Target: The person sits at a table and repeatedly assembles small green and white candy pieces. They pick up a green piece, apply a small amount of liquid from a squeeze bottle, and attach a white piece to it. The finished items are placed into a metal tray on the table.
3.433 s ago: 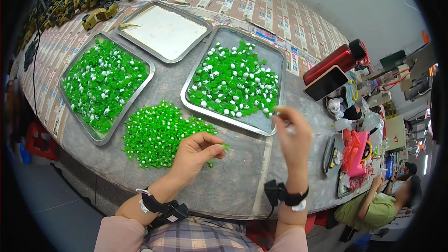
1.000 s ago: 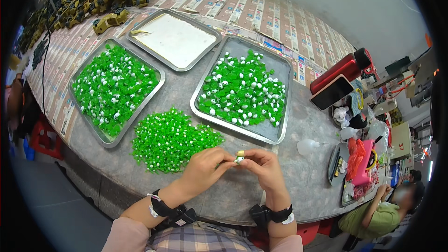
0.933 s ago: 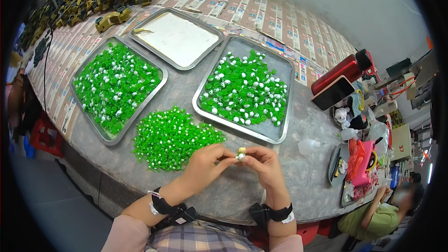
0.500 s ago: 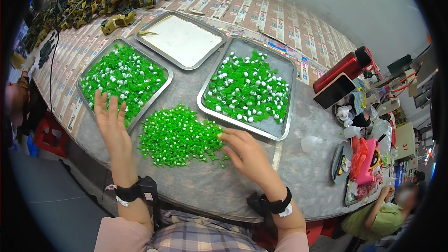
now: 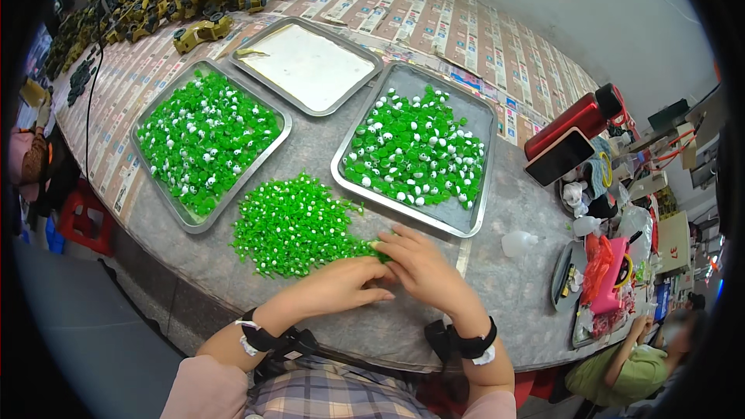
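My left hand (image 5: 349, 283) reaches across the near side of a loose pile of small green plastic pieces with white dots (image 5: 291, 225). Its thumb stands apart from the fingers, and the fingertips meet my right hand (image 5: 419, 268). The right fingers are loosely bent, spread a little and laid against the right end of the pile; its thumb is hidden. Some green pieces show beneath these fingertips. Behind the pile, a left metal tray (image 5: 200, 226) and a right metal tray (image 5: 403, 212) hold green pieces with white eyeball-like balls.
Between the full trays, farther back, lies a tray with a white lining (image 5: 310, 66). Yellow toy vehicles (image 5: 206, 31) are heaped at the far left. A red bottle (image 5: 570, 120), a phone (image 5: 559, 157) and a small white bottle (image 5: 518, 244) stand at right. A person in green (image 5: 621, 368) sits beyond.
My left hand has come away from the left tray, moving right and nearer to meet my right hand. The right hand has shifted slightly nearer, its fingers now over the pile's right end.
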`<state>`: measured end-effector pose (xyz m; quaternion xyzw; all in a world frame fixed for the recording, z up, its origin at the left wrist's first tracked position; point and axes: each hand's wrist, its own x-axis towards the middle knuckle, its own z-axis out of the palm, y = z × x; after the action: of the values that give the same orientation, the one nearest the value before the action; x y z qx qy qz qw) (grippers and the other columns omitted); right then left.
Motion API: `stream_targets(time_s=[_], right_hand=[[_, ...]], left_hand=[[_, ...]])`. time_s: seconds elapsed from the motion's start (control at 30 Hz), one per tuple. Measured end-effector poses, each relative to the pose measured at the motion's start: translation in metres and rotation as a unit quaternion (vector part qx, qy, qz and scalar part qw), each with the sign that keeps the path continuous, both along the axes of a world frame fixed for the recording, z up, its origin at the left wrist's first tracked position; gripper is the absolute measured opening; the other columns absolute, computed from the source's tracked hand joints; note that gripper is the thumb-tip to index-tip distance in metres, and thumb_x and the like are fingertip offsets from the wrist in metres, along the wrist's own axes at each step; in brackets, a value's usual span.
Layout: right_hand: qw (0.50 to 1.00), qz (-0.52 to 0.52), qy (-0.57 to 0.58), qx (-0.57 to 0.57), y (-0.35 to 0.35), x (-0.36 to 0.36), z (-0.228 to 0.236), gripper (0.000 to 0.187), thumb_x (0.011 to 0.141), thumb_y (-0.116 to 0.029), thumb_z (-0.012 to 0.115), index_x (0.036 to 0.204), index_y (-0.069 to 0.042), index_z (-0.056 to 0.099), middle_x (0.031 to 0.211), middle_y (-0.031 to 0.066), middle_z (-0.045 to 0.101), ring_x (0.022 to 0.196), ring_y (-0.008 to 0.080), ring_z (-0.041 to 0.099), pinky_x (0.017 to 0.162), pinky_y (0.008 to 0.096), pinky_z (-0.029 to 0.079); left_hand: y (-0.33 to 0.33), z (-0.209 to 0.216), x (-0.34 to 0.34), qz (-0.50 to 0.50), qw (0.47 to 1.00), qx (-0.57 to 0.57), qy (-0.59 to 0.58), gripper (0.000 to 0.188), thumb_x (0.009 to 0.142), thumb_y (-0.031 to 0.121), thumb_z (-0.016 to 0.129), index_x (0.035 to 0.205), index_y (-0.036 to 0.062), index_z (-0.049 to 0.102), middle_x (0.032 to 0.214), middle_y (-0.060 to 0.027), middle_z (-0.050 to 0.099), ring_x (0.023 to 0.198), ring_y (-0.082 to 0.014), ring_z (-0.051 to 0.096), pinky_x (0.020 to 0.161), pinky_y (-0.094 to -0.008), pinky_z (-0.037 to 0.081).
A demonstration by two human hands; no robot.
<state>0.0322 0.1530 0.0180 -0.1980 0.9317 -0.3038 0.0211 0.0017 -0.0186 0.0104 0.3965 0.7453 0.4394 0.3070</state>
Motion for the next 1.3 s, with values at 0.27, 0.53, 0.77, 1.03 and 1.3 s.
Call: stream_targets(time_s=[0.27,0.53,0.77,1.03,1.3], right_hand=[[0.969,-0.19,-0.066,-0.14,0.057,0.029,0.019,0.018,0.075,-0.007,0.051,0.092,-0.004,0.057,0.085,0.0114,0.059,0.075,0.0233,0.056,0.066,0.0292,0.044],[0.958,-0.281,-0.047,-0.039,0.048,0.02,0.02,0.01,0.072,-0.008,0.054,0.081,-0.004,0.059,0.074,0.0101,0.058,0.064,0.0224,0.056,0.056,0.029,0.044],[0.99,-0.087,0.113,0.014,0.003,-0.032,0.013,0.017,0.071,-0.008,0.054,0.087,-0.008,0.058,0.068,0.0087,0.056,0.061,0.025,0.055,0.052,0.0315,0.043],[0.962,-0.02,0.125,0.242,-0.039,-0.069,-0.009,0.007,0.064,-0.007,0.052,0.071,-0.006,0.049,0.06,0.0062,0.054,0.055,0.0215,0.057,0.045,0.03,0.044],[0.969,-0.05,0.109,0.216,-0.02,-0.055,-0.001,0.006,0.065,-0.007,0.053,0.068,-0.005,0.048,0.06,0.0074,0.055,0.052,0.02,0.056,0.045,0.0282,0.043]], left_hand=[[0.011,0.003,-0.008,0.108,0.985,0.059,-0.122,0.022,0.078,0.016,0.054,0.097,0.0041,0.054,0.084,-0.0053,0.057,0.071,-0.0114,0.054,0.063,-0.0237,0.044],[0.021,0.002,0.0,0.175,0.925,0.158,-0.297,0.016,0.079,0.016,0.053,0.088,0.0028,0.057,0.071,-0.0008,0.057,0.062,-0.0046,0.051,0.054,-0.0175,0.041],[0.014,0.002,-0.002,-0.049,0.951,0.078,-0.296,0.023,0.076,0.026,0.058,0.069,0.0042,0.059,0.055,0.0023,0.052,0.052,-0.004,0.046,0.048,-0.0196,0.036],[0.012,-0.004,0.0,-0.121,0.955,0.085,-0.259,0.022,0.076,0.023,0.059,0.067,0.0025,0.057,0.056,0.0033,0.05,0.053,-0.0035,0.041,0.048,-0.0209,0.033],[0.011,0.003,-0.002,-0.078,0.937,0.123,-0.317,0.019,0.075,0.02,0.06,0.066,0.0036,0.058,0.057,0.003,0.052,0.054,-0.0031,0.045,0.048,-0.0185,0.035]])
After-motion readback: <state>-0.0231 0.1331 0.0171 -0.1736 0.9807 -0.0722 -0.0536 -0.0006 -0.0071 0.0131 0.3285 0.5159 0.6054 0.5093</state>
